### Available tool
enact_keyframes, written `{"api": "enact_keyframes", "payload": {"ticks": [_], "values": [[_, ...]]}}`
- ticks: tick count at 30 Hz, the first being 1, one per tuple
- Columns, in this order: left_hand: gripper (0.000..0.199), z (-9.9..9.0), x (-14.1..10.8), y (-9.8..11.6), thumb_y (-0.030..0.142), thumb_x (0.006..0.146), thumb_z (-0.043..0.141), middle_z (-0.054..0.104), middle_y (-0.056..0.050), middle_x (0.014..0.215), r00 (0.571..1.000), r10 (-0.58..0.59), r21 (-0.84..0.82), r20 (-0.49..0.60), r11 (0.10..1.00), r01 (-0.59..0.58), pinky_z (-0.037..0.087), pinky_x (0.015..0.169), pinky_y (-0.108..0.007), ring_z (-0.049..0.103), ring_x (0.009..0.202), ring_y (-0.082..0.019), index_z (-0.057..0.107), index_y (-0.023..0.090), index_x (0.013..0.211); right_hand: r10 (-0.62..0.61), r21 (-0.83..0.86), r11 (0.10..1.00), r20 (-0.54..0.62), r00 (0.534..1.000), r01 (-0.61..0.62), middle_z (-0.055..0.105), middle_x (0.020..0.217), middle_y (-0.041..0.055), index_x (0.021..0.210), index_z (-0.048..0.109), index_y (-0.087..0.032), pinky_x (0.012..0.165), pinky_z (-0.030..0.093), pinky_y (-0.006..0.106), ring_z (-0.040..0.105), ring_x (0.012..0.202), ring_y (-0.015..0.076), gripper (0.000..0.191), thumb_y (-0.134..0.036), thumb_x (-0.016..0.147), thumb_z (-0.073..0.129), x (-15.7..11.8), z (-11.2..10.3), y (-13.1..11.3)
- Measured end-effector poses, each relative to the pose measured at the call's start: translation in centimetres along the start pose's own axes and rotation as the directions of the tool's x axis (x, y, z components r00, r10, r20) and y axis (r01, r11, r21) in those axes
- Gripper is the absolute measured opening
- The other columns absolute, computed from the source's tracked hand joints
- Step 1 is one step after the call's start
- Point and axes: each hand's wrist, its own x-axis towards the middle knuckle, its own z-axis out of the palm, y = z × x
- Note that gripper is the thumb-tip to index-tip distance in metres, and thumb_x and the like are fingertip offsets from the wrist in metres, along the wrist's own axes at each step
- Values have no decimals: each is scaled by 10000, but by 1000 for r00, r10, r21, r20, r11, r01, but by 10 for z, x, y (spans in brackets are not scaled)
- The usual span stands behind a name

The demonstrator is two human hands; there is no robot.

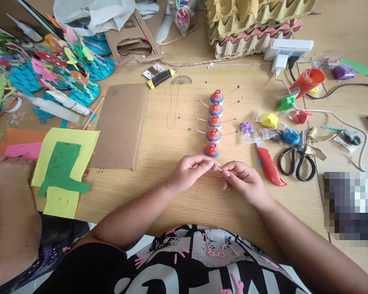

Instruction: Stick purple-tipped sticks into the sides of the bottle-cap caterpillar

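Both hands meet just below a column of several red and blue clay figures (pixel 214 134) with yellow faces. The upper figures have thin sticks with purple balls at their sides; the lowest figure (pixel 212 149) shows none. My left hand (pixel 191 171) pinches the purple-balled end of a small stick (pixel 219 168). The fingers of my right hand (pixel 241 179) are closed on the other end of that stick. Fingertips partly cover it.
Scissors (pixel 297 161), a red-handled knife (pixel 270 165) and bagged clay (pixel 268 119) lie to the right. Cardboard (pixel 121 122) is at the left, beside paper cutouts (pixel 66 163) and another person's arm (pixel 14 212). Egg trays (pixel 251 28) and a power strip (pixel 290 48) stand behind.
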Motion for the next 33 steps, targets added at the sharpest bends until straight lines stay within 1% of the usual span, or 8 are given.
{"api": "enact_keyframes", "payload": {"ticks": [4, 8, 11, 13, 18, 23, 28, 33], "values": [[274, 0, -1, 0, 415, 905, 736, 793, -77, 945, 998, 61, 105, -30, 993, -57, 553, 756, -242, 693, 836, -136, 807, 175, 1017, 17, 22, 1000, -2, 1000, -17, 672, 629, -7, 935, 617, -181, 535, 460, 221, 557, 528, 92, 324, -498, 945, 686, 1, 1, 0], [175, 2, -2, 0, 315, 854, 785, 784, -67, 902, 979, 197, 270, -51, 946, -177, 481, 593, -215, 569, 643, -85, 807, 167, 945, 1, -11, 1000, -9, 1000, -1, 670, 636, -3, 926, 621, -180, 537, 458, 221, 562, 539, 94, 323, -494, 940, 693, 1, 2, 0], [108, 2, -3, 2, 268, 858, 770, 785, -61, 865, 951, 308, 355, -39, 894, -274, 479, 579, -219, 557, 609, -81, 804, 168, 883, -5, -50, 999, -9, 1000, 5, 664, 646, 3, 918, 630, -179, 539, 456, 226, 563, 553, 99, 326, -499, 937, 692, 0, 4, -1], [106, 2, -3, 3, 263, 875, 751, 779, -53, 818, 941, 339, 379, -24, 874, -305, 484, 584, -222, 582, 618, -90, 802, 172, 855, -6, -60, 998, -12, 1000, 5, 658, 646, 2, 915, 630, -181, 538, 454, 230, 560, 554, 101, 331, -505, 935, 692, 0, 4, -1], [149, 2, -3, 3, 305, 897, 738, 786, -63, 838, 968, 250, 328, -23, 916, -229, 514, 618, -231, 663, 698, -120, 806, 174, 872, -17, -60, 998, -10, 1000, 16, 652, 642, 0, 908, 628, -181, 537, 444, 224, 553, 551, 97, 311, -485, 945, 683, 0, 3, 0], [259, 0, -2, 4, 366, 967, 645, 804, -81, 907, 988, 156, 197, -25, 969, -148, 587, 779, -265, 737, 857, -157, 806, 167, 926, -15, -51, 999, -16, 1000, 14, 658, 642, 1, 922, 626, -178, 531, 435, 221, 549, 544, 95, 306, -477, 946, 686, 0, 2, 1], [186, 0, -2, 4, 329, 905, 721, 800, -73, 874, 986, 161, 261, -36, 954, -146, 551, 677, -245, 708, 766, -143, 799, 164, 871, -4, -76, 997, -23, 1000, 2, 656, 643, 2, 903, 627, -180, 535, 445, 227, 557, 549, 99, 324, -495, 935, 692, 0, 3, 1], [176, 1, -4, 3, 300, 898, 715, 781, -61, 801, 983, 179, 302, -36, 940, -160, 519, 621, -236, 675, 695, -128, 790, 160, 822, -23, -89, 996, -16, 1000, 21, 657, 653, 2, 910, 635, -182, 541, 457, 226, 567, 559, 100, 307, -483, 944, 684, 0, 3, 0]]}}
